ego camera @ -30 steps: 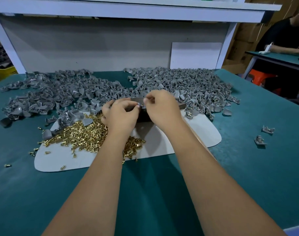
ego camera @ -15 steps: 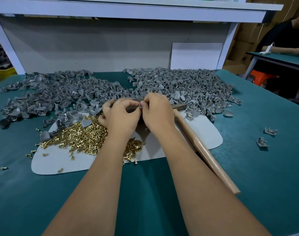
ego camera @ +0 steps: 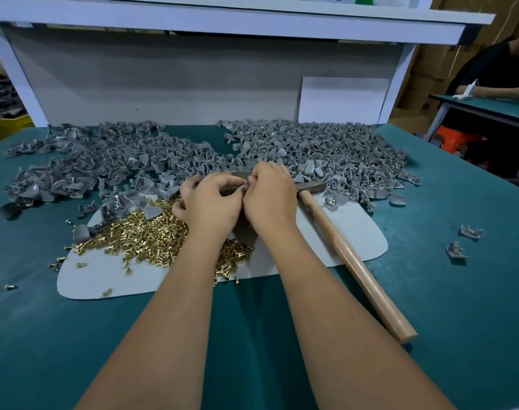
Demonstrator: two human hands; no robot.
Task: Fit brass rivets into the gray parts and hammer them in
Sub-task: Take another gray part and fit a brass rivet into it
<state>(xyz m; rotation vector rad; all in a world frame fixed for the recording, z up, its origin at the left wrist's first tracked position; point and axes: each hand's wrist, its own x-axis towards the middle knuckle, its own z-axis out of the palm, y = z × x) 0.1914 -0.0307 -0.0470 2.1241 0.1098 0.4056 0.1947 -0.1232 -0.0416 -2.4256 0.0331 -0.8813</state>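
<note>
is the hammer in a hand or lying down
Lying down. The hammer rests on the table, handle free; both the left hand and right hand pinch a small part.

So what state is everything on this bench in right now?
Left hand: fingers curled, pinching a small part against the right hand.
Right hand: fingers curled, pinching the same small part.
Hammer: lying flat, unheld, handle towards the person.
Brass rivets: loose heap on the pale mat.
Gray parts: loose piles across the table.

No legible txt, labels or nos. anywhere in view.
</note>
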